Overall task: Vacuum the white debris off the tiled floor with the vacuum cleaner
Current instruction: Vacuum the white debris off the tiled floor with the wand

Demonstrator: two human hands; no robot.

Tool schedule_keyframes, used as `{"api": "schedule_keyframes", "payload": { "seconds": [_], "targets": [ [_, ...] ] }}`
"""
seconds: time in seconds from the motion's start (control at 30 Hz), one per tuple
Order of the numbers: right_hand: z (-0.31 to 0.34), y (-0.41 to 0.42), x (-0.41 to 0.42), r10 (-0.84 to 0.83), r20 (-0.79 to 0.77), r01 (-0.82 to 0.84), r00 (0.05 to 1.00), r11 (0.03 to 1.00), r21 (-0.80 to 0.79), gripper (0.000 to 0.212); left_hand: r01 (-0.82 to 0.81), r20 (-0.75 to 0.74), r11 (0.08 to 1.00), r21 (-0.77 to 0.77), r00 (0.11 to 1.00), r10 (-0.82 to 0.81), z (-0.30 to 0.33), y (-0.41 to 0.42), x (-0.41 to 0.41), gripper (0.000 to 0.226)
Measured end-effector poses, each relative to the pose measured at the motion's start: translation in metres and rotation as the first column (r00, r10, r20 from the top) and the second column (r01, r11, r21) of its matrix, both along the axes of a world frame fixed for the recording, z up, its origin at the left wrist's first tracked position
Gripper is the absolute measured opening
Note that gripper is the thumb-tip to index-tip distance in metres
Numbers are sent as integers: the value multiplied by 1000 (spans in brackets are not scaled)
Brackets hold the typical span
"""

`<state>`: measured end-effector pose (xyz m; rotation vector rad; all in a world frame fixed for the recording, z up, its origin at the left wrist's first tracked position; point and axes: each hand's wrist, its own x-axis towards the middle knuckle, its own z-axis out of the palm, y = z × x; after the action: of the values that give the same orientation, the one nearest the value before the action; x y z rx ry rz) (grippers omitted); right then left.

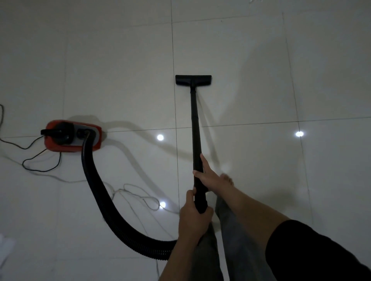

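A black vacuum wand [195, 128] runs from my hands up to a flat black floor nozzle [193, 80] resting on the pale glossy tiled floor [251, 90]. My left hand [193, 218] grips the wand's lower end. My right hand [208, 176] grips it a little higher. A ribbed black hose [100, 200] curves from the wand's end to the red and grey vacuum cleaner body [72, 136] at the left. A few faint white debris bits [254, 1] lie at the top edge, far beyond the nozzle.
A thin black power cord [36, 160] loops on the floor left of the vacuum body. A pale cord [138, 194] lies coiled beside the hose. My bare foot [226, 178] and grey trouser legs [230, 230] stand under the wand. Ceiling lights reflect as bright spots [299, 133].
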<state>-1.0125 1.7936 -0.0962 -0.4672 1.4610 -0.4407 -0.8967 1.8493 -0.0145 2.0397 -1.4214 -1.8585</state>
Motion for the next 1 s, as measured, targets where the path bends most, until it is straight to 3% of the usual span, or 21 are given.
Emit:
{"api": "schedule_keyframes", "payload": {
  "seconds": [0.23,0.33,0.67,1.0],
  "targets": [
    [-2,20,27,-239,71,233,968,969,84,75,28,11,1000,-10,1000,-28,-1,19,20,50],
    [-5,24,26,-300,136,289,944,953,91,76,15,7,999,-39,1000,-14,-4,23,20,40],
    [-11,32,-6,-329,172,334,928,942,-1,76,6,14,987,-162,1000,-4,-7,29,-15,32],
    [-9,49,-100,-337,187,349,923,937,-31,76,21,37,990,-141,999,-16,-8,45,-109,35]
  ]
}}
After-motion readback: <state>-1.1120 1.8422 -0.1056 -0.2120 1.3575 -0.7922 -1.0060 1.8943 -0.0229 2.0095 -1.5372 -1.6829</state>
